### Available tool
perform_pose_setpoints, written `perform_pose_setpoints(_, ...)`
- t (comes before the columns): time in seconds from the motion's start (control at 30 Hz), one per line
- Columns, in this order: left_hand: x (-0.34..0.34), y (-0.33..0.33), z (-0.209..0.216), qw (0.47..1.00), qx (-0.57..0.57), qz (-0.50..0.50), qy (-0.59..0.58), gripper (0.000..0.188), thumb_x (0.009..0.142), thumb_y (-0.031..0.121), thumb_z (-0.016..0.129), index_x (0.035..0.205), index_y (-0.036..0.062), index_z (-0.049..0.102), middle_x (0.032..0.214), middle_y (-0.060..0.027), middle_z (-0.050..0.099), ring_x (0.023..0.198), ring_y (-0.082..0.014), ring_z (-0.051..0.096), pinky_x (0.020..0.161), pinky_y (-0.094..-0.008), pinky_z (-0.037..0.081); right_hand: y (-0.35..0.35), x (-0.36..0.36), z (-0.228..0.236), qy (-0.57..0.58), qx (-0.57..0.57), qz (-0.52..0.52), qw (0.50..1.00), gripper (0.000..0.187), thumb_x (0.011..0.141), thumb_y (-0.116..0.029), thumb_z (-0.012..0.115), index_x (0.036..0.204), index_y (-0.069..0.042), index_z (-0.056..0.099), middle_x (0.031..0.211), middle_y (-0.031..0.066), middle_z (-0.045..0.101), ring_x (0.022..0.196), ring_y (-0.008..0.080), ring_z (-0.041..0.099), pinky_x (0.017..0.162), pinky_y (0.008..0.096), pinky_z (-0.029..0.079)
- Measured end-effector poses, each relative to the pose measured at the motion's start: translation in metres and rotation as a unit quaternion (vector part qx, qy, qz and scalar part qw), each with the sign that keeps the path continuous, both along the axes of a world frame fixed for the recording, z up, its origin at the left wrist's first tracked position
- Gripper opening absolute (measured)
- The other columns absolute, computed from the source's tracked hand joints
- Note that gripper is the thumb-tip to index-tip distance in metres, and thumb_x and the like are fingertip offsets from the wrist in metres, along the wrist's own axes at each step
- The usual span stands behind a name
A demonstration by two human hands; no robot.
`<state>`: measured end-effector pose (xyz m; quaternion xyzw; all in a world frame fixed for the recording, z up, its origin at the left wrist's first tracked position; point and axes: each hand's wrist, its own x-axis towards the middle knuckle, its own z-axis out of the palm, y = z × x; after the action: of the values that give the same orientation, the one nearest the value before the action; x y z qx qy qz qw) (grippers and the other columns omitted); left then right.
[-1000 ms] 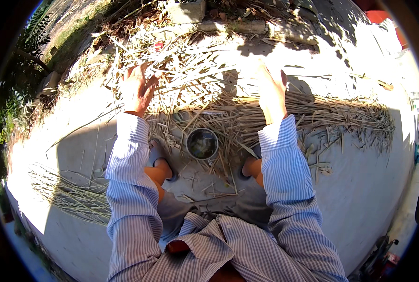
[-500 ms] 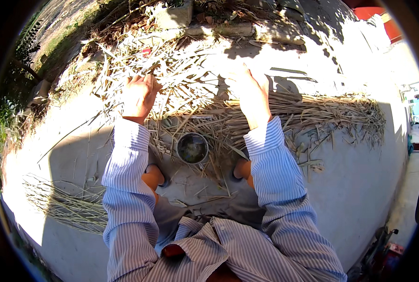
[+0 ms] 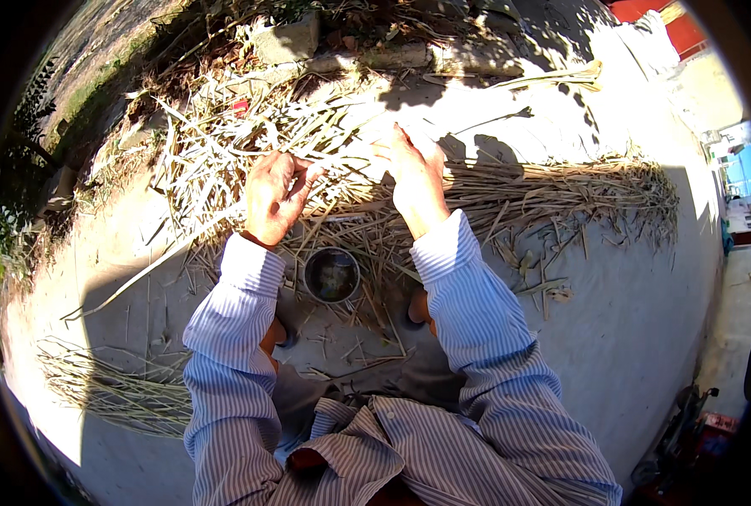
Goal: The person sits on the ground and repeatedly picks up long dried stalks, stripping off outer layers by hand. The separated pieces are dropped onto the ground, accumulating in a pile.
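My left hand [image 3: 279, 196] is closed in a pinch, thumb and forefinger together, on a long dry stalk [image 3: 148, 268]. The stalk slants from the lower left up past the hand. My right hand [image 3: 416, 179] is raised to its right, fingers bent toward the same line; glare washes out its fingertips. Beyond it, at the upper right, shows a pale stalk end with a bushy tip [image 3: 590, 76], seemingly the same stalk. Between my feet stands a round metal pot [image 3: 332, 275] with dark, murky contents. Behind it lies a heap of dry stalks and leaves [image 3: 232, 152].
A thick bundle of stalks [image 3: 578, 190] stretches to the right. A greener bundle [image 3: 122, 392] lies at the lower left. Stone blocks [image 3: 287, 40] edge the far side. Red objects [image 3: 687, 35] are at the upper right, and a dark machine [image 3: 691, 438] at the lower right.
My hands have come closer together. A long stalk now shows from the lower left to the left hand, and a bushy stalk end has appeared at the upper right. The view has shifted slightly.
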<state>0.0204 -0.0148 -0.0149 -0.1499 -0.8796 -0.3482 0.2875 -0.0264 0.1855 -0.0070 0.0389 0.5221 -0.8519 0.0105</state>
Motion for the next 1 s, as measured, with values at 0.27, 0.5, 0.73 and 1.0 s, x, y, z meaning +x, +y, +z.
perform_pose_setpoints(0.27,0.006,-0.006,0.009,0.998,-0.06,-0.017,0.013,0.02,0.074,0.013,0.077,0.077,0.0051,0.059,0.07,-0.0083,0.059,0.066,-0.0275,0.055,0.062,-0.0382,0.042,0.007,-0.002,-0.003,0.012,0.049,0.036,0.998,0.03,0.093,-0.017,0.062,0.112,0.006,0.057,0.091,0.0129,0.066,0.075,0.02,0.066,0.068,0.0289,0.055)
perform_pose_setpoints(0.5,0.026,-0.063,0.023,0.979,-0.157,-0.038,-0.124,0.018,0.075,0.012,0.072,0.078,0.0054,0.056,0.074,-0.0065,0.065,0.071,-0.0283,0.06,0.071,-0.0375,0.04,0.07,-0.031,0.026,0.005,0.059,-0.048,0.997,0.021,0.087,-0.016,0.069,0.082,-0.002,0.054,0.078,0.0131,0.065,0.075,0.0211,0.067,0.071,0.0339,0.056)
perform_pose_setpoints(0.73,0.029,-0.07,0.021,0.972,-0.053,-0.057,-0.222,0.025,0.072,0.016,0.078,0.087,0.0026,0.062,0.078,-0.0103,0.066,0.077,-0.0269,0.065,0.07,-0.0352,0.049,0.049,-0.028,0.014,0.011,0.032,0.011,0.999,0.026,0.088,-0.021,0.069,0.082,-0.004,0.052,0.088,0.0145,0.064,0.075,0.0227,0.068,0.066,0.032,0.055)
perform_pose_setpoints(1.0,0.017,0.006,0.001,0.971,0.203,0.037,-0.119,0.02,0.079,0.02,0.077,0.082,0.0019,0.07,0.073,-0.0097,0.066,0.066,-0.0173,0.062,0.06,-0.0287,0.048,0.012,-0.001,0.024,0.027,0.083,0.104,0.991,0.04,0.097,-0.027,0.055,0.112,0.01,0.053,0.098,0.019,0.064,0.085,0.0283,0.067,0.077,0.0373,0.056)
